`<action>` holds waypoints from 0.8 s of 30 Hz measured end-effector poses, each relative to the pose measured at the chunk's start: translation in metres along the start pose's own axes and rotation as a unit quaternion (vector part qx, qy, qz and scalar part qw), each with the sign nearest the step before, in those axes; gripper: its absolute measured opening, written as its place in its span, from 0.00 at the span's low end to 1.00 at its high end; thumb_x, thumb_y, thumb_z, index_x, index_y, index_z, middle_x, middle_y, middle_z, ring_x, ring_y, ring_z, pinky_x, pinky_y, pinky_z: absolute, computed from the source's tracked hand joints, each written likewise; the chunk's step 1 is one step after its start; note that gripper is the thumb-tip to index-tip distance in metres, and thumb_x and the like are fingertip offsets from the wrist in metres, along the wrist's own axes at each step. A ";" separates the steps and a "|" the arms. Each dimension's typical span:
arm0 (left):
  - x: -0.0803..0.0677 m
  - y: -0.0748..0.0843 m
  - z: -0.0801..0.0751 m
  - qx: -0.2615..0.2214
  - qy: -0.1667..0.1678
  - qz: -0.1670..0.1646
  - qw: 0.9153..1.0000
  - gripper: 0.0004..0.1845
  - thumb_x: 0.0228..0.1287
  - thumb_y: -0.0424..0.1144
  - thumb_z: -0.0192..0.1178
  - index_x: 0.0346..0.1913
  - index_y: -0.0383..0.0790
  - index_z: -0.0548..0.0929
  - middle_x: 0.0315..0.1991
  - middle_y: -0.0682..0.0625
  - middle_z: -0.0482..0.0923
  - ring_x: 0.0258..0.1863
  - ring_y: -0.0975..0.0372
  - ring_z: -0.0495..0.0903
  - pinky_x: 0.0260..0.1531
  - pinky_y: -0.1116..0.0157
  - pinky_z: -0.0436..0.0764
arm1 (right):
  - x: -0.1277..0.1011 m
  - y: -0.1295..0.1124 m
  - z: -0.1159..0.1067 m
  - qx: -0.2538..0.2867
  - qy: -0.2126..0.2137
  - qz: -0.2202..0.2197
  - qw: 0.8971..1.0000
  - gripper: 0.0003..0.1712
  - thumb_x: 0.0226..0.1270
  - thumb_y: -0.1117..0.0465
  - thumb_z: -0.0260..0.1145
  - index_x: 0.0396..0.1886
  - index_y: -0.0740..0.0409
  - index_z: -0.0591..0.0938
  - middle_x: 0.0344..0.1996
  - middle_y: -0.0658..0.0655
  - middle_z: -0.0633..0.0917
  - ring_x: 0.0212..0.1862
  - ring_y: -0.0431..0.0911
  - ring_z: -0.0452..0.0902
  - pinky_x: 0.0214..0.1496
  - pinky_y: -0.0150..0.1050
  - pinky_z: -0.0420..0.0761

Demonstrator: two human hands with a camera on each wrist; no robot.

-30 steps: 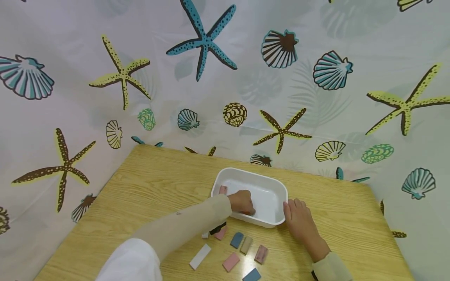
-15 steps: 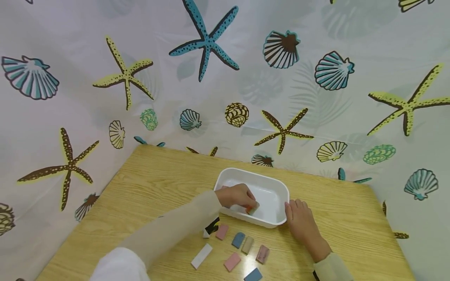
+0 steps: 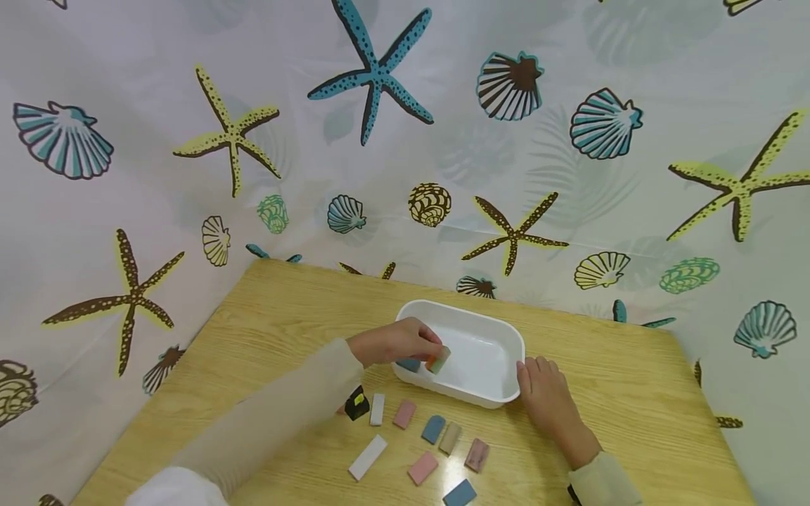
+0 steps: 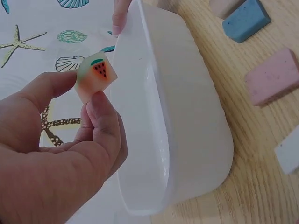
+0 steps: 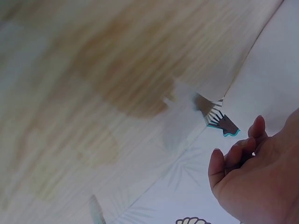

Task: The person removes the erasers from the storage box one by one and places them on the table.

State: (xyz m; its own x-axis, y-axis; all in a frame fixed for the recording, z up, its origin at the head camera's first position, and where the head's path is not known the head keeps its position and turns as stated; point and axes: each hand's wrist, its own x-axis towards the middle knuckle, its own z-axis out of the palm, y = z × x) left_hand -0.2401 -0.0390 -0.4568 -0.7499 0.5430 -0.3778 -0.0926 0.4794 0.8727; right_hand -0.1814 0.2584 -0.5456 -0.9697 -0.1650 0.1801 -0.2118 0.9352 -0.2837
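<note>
My left hand [image 3: 405, 341] pinches a small eraser [image 4: 97, 75] between thumb and fingers, tilted, over the left part of a white tray [image 3: 487, 393]. The eraser is pale green and orange, with a watermelon slice printed on its face. A blue eraser [image 3: 408, 364] lies in the tray beneath that hand, which hides the tray's left end. My right hand [image 3: 549, 393] rests against the outside of the tray's right end, with its thumb at the rim. In the right wrist view its fingers [image 5: 216, 165] bend loosely.
Several block erasers lie in front of the tray, including a long white one [image 3: 367, 457], a beige one [image 3: 450, 438] and a mauve one [image 3: 477, 455]. The wooden table [image 3: 285, 309] meets a cloth [image 3: 405, 154] printed with starfish and shells behind and at both sides.
My left hand has lifted the eraser and drawn it to the left inside the tray, uncovering the blue one. The right hand has stayed at the tray's end.
</note>
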 end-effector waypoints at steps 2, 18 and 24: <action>-0.008 -0.003 -0.005 -0.020 0.001 0.001 1.000 0.14 0.57 0.46 0.65 0.38 0.39 0.81 0.35 0.48 0.80 0.36 0.59 0.78 0.46 0.58 0.76 | 0.000 0.000 0.000 0.000 -0.004 0.000 1.000 0.25 0.76 0.48 0.34 0.39 0.61 0.71 0.28 0.54 0.67 0.32 0.50 0.59 0.31 0.40 0.59; -0.072 -0.050 -0.040 -0.070 0.046 0.012 0.996 0.14 0.60 0.37 0.63 0.44 0.31 0.76 0.37 0.45 0.76 0.36 0.60 0.77 0.47 0.57 0.75 | 0.001 0.000 0.000 0.000 -0.002 0.001 1.000 0.25 0.76 0.48 0.33 0.37 0.61 0.71 0.27 0.54 0.66 0.31 0.50 0.59 0.31 0.41 0.59; -0.094 -0.078 -0.043 -0.045 0.057 0.000 0.997 0.18 0.58 0.40 0.64 0.46 0.31 0.75 0.39 0.45 0.76 0.38 0.59 0.76 0.45 0.56 0.76 | 0.000 -0.001 -0.001 0.002 -0.005 0.003 1.000 0.26 0.76 0.48 0.33 0.38 0.61 0.71 0.27 0.54 0.66 0.31 0.50 0.59 0.31 0.40 0.59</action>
State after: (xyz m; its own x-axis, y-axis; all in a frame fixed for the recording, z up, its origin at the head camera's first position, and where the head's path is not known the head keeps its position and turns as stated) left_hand -0.1908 -0.1567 -0.4761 -0.8186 0.4589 -0.3453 -0.1477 0.4129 0.8987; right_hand -0.1813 0.2574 -0.5444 -0.9720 -0.1625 0.1696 -0.2068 0.9347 -0.2892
